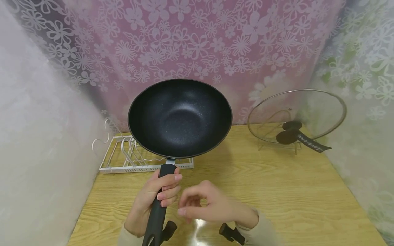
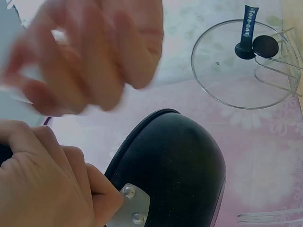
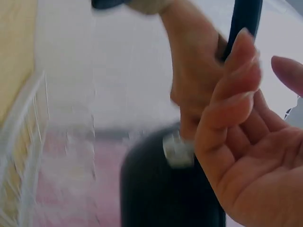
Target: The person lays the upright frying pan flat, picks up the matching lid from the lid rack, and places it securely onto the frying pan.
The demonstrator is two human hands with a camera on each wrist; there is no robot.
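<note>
A deep black frying pan (image 1: 181,116) is held up over the table, its dark inside facing the head camera. My left hand (image 1: 147,196) grips its black handle (image 1: 157,217), with fingers and thumb wrapped round the upper part. In the left wrist view the riveted metal joint (image 2: 135,205) shows beside the knuckles. Just right of the handle, my right hand (image 1: 212,205) hangs in the air with loosely curled fingers and holds nothing. It is blurred in the left wrist view, while the right wrist view shows its bare palm (image 3: 265,175).
Behind the pan at the left stands a white wire rack (image 1: 123,169) on the wooden table (image 1: 277,198). A glass lid (image 1: 344,112) with a black knob and tag leans on a wire stand (image 1: 295,147) at the right. Patterned curtains (image 1: 197,44) enclose the table.
</note>
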